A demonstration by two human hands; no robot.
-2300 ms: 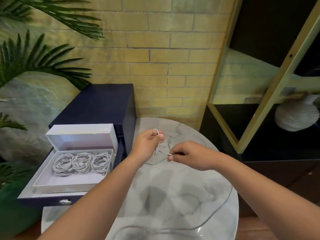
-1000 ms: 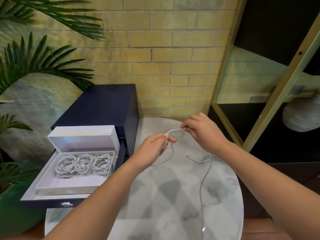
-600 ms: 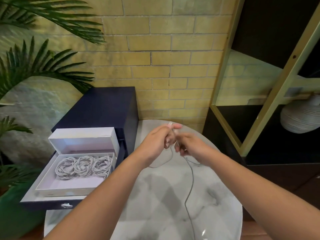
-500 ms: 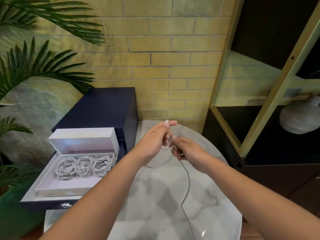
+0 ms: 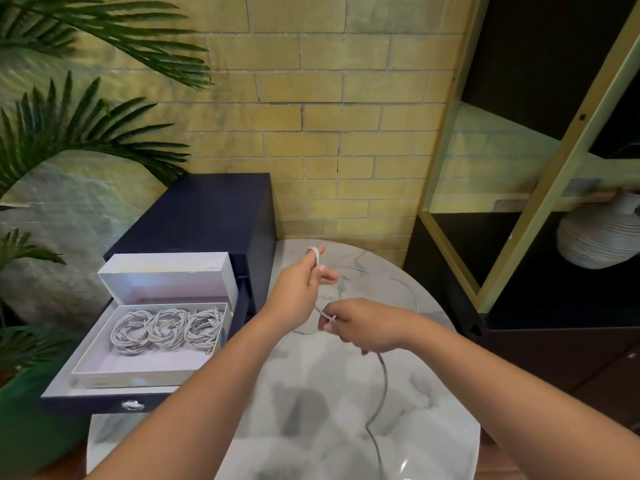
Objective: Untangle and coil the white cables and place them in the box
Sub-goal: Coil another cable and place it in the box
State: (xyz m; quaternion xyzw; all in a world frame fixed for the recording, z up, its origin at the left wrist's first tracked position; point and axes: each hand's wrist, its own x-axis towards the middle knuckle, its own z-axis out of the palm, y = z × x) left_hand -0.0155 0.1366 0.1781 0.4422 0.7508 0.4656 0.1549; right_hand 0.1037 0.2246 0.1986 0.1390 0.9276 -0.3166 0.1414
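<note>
A white cable [image 5: 383, 382] runs over the round marble table [image 5: 311, 403]. My left hand [image 5: 300, 289] holds it above the table's far part, with a loop of it wound round the raised fingers. My right hand [image 5: 363, 323], a little nearer and to the right, pinches the same cable; the rest trails down toward the table's near edge. An open white box [image 5: 104, 362] stands to the left on a pulled-out drawer, with three coiled white cables [image 5: 166, 329] side by side in it.
The dark blue cabinet [image 5: 207, 216] with its open drawer sits left of the table against a yellow brick wall. A dark shelf unit with gold frame [image 5: 519, 237] stands right, holding a ribbed white vase [image 5: 599, 237]. Palm leaves [image 5: 52, 140] hang at left.
My right hand has drawn back from my left hand toward me and lower, pulling a short stretch of cable between them. My left hand has stayed raised with the loop round its fingers.
</note>
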